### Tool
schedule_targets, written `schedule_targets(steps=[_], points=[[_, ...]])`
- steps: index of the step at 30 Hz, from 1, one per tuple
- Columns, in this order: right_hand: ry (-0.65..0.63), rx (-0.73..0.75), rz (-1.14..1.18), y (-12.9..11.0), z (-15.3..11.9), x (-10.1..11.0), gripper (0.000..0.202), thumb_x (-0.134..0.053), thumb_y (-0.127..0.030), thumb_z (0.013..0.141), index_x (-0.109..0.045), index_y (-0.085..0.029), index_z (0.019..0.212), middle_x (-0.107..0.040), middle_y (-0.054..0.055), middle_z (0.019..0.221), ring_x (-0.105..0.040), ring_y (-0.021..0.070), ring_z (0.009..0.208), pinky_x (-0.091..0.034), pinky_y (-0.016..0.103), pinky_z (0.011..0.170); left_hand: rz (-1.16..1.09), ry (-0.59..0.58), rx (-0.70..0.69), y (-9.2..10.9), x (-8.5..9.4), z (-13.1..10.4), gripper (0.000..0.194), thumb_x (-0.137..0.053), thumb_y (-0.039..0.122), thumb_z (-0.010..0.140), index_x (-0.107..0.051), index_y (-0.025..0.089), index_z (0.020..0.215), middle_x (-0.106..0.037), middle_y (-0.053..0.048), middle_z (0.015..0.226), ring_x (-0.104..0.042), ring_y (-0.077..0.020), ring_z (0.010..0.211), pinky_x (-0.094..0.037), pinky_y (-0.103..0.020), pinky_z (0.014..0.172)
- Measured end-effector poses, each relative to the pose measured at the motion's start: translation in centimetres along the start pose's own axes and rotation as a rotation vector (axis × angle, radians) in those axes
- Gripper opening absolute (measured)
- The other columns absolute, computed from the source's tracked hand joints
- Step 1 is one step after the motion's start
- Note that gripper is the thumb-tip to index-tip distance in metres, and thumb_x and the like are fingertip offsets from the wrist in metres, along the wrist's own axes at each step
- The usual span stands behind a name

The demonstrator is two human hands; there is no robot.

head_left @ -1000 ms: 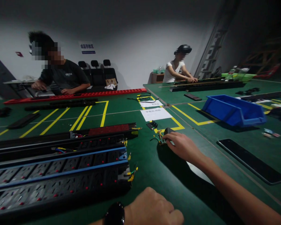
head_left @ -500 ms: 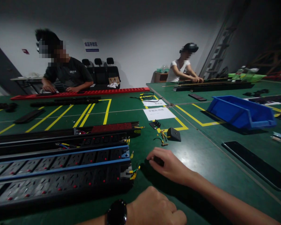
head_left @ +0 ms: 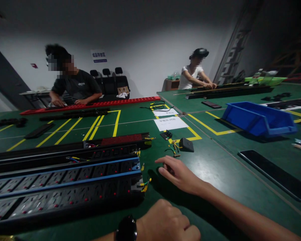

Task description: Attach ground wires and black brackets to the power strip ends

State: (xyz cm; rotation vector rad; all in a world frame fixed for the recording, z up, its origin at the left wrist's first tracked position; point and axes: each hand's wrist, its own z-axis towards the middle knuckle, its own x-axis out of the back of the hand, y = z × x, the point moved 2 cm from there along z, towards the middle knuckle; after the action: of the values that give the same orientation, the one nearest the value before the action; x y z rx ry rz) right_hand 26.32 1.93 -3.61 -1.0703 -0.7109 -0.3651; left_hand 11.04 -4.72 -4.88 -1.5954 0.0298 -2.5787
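Note:
My right hand (head_left: pixel 179 172) hovers over the green table, thumb and index finger apart, with nothing visible between them. Just beyond its fingertips lie short yellow and green wires (head_left: pixel 175 149) and a small black block (head_left: pixel 186 145). At the bottom edge, my left hand (head_left: pixel 167 221), with a black watch (head_left: pixel 126 228) on its wrist, is curled closed; whatever its fingers hold, if anything, is hidden. To the left of both hands lie long black power strips (head_left: pixel 72 197) with red dots, one edged in blue. Yellow-green wire ends (head_left: pixel 145 183) stick out of their right ends.
A blue bin (head_left: pixel 259 118) and a phone (head_left: pixel 273 174) are on the right. White paper sheets (head_left: pixel 170 124) and glasses (head_left: pixel 158 106) lie mid-table. Across the table, two people work, one at a red slotted rail (head_left: pixel 130 100), the other at dark rails (head_left: pixel 228 92).
My right hand's thumb and index finger have spread from a curled pose, the index stretching out to the left. My left hand stays nearly still. The view has shifted slightly.

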Motion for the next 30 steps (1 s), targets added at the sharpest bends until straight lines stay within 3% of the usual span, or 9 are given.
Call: schedule_targets(steps=[4, 9, 13, 16, 19, 24, 30], points=[[-0.099, 0.053, 0.036, -1.2, -0.6, -0.8, 0.035, -0.053, -0.037, 0.107, -0.065, -0.021, 0.136, -0.065, 0.003, 0.093, -0.061, 0.018, 0.079, -0.049, 0.031, 0.074, 0.092, 0.134, 0.023, -1.0, 2.8, -0.1, 0.03, -0.058, 0.029, 0.102, -0.053, 0.022, 0.073, -0.054, 0.004, 0.061, -0.047, -0.0135, 0.051, -0.025, -0.034, 0.046], [-0.168, 0.072, -0.051, -1.2, -0.3, -1.5, 0.037, -0.057, -0.031, 0.104, -0.062, -0.022, 0.14, -0.071, 0.005, 0.097, -0.067, 0.0203, 0.087, -0.049, 0.033, 0.08, 0.271, 0.104, 0.256, -3.4, 6.5, -2.4, 0.018, -0.051, 0.021, 0.096, -0.056, 0.022, 0.078, -0.056, 0.0, 0.07, -0.049, -0.0177, 0.06, -0.029, -0.036, 0.054], [-0.282, 0.134, -0.185, -1.5, 0.9, -1.8, 0.039, -0.062, -0.024, 0.1, -0.061, -0.021, 0.138, -0.072, 0.006, 0.105, -0.068, 0.0202, 0.084, -0.045, 0.031, 0.072, 0.381, 0.122, 0.472, -4.2, 8.1, -4.2, 0.015, -0.052, 0.026, 0.097, -0.061, 0.021, 0.086, -0.058, -0.003, 0.076, -0.053, -0.0225, 0.07, -0.035, -0.037, 0.06], [-0.325, 0.218, -0.214, -1.7, 1.5, -2.2, 0.037, -0.066, -0.02, 0.095, -0.062, -0.021, 0.132, -0.071, 0.005, 0.105, -0.066, 0.0185, 0.081, -0.038, 0.028, 0.065, 0.434, 0.087, 0.581, -4.4, 8.6, -4.8, 0.014, -0.054, 0.03, 0.097, -0.064, 0.021, 0.092, -0.06, -0.005, 0.083, -0.054, -0.0253, 0.077, -0.039, -0.037, 0.065], [-0.292, 0.277, -0.204, -1.4, 1.4, -2.7, 0.034, -0.069, -0.016, 0.089, -0.064, -0.021, 0.122, -0.071, 0.004, 0.102, -0.063, 0.0166, 0.078, -0.034, 0.026, 0.062, 0.423, 0.072, 0.648, -4.5, 8.7, -5.2, 0.013, -0.057, 0.03, 0.096, -0.063, 0.022, 0.089, -0.059, -0.006, 0.085, -0.054, -0.0252, 0.077, -0.04, -0.037, 0.065], [-0.193, 0.275, -0.126, -0.7, 1.0, -2.8, 0.019, -0.063, -0.012, 0.09, -0.068, -0.022, 0.106, -0.069, 0.0, 0.089, -0.057, 0.0133, 0.069, -0.032, 0.025, 0.061, 0.357, 0.052, 0.635, -4.0, 7.7, -5.4, 0.012, -0.065, 0.032, 0.091, -0.062, 0.022, 0.086, -0.057, -0.005, 0.083, -0.053, -0.0249, 0.078, -0.039, -0.036, 0.064], [-0.204, 0.304, -0.069, -0.7, 1.1, -2.6, 0.019, -0.064, -0.011, 0.083, -0.065, -0.023, 0.098, -0.068, -0.001, 0.085, -0.057, 0.0133, 0.068, -0.033, 0.025, 0.061, 0.399, 0.022, 0.638, -3.6, 6.4, -5.0, 0.013, -0.06, 0.017, 0.089, -0.059, 0.023, 0.077, -0.055, -0.003, 0.078, -0.051, -0.0245, 0.076, -0.036, -0.038, 0.064]])
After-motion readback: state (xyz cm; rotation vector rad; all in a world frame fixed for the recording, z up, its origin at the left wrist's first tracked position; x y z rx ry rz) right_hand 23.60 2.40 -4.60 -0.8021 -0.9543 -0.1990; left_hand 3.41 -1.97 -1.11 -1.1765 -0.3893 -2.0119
